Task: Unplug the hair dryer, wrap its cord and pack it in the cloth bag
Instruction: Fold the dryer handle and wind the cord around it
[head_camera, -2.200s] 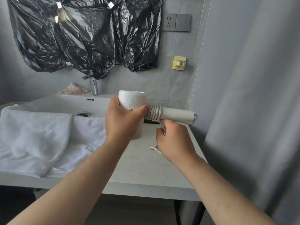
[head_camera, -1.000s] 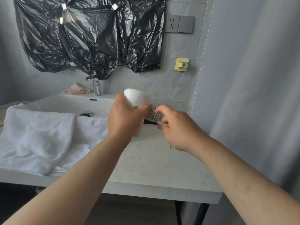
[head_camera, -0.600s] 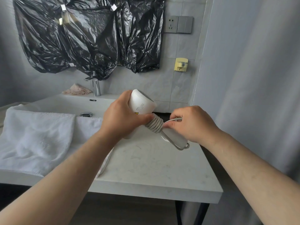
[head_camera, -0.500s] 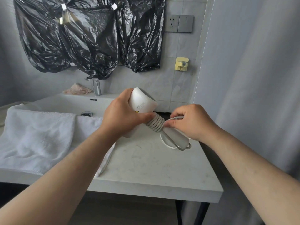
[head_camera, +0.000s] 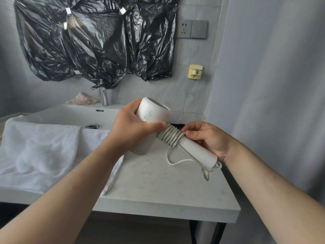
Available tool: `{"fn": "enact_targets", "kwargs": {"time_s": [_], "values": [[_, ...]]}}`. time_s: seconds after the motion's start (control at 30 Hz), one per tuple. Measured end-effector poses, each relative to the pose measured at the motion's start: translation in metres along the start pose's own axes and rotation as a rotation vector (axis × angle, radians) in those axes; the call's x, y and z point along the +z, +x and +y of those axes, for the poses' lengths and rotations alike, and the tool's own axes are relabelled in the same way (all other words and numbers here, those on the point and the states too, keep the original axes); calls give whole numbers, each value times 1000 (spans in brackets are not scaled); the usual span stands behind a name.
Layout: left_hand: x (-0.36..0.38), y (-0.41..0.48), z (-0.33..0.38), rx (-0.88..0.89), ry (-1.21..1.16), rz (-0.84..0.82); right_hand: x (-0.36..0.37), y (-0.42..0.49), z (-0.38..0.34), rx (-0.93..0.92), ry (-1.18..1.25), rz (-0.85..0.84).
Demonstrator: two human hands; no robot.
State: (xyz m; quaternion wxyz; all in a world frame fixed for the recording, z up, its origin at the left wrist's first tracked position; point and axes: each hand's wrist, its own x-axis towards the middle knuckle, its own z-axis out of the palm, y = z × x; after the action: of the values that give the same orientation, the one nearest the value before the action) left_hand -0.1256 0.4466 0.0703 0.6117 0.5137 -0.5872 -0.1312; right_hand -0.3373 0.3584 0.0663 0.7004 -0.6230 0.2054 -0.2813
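**Cord wrap further along, dryer held over bench**

Head view: compared with half a second ago, the cord [head_camera: 169,136] coil reaches further down the handle [head_camera: 197,152], and the right grip [head_camera: 209,138] has dropped in behind the handle.
- Left grip [head_camera: 133,127]: wrapped round the barrel of the hair dryer [head_camera: 153,113], thumb tip pressed at the top of the coil.
- Right grip: thumb and forefinger pinch the cord at the last turn.
- Dryer: held off the bench [head_camera: 167,191], above its right half, handle slanting down to the right.
- Slack cord sags in a loop under the handle; can't tell if it touches the bench.
- Left: white towel [head_camera: 40,152] draped over the sink [head_camera: 70,113] front.
- Behind: faucet [head_camera: 102,96], black plastic sheeting [head_camera: 98,41], wall socket [head_camera: 184,29], yellow hook [head_camera: 194,72].
- Right: grey curtain [head_camera: 272,85].
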Motion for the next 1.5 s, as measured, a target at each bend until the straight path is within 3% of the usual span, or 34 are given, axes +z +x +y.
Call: {"fn": "enact_targets", "kwargs": {"time_s": [0.37, 0.57, 0.77, 0.9, 1.03, 1.27, 1.5], "values": [[1, -4, 2, 47, -74, -29, -8, 4, 12, -41, 20, -21], [12, -6, 1, -104, -241, 50, 1, 13, 25, -97, 567, -187], [17, -3, 6, -208, -265, 216, 22, 24, 40, -101, 827, -57], [19, -3, 5, -260, -263, 340, 42, 23, 43, -180, 632, 159], [18, -3, -1, -291, -257, 419, 59, 17, 44, -245, 251, 311], [13, 2, -1, -220, -52, 522, 71, 1, 44, -198, -670, 425], [15, -3, 5, -135, 151, 513, 60, 0, 29, -247, -1015, 459]]}}
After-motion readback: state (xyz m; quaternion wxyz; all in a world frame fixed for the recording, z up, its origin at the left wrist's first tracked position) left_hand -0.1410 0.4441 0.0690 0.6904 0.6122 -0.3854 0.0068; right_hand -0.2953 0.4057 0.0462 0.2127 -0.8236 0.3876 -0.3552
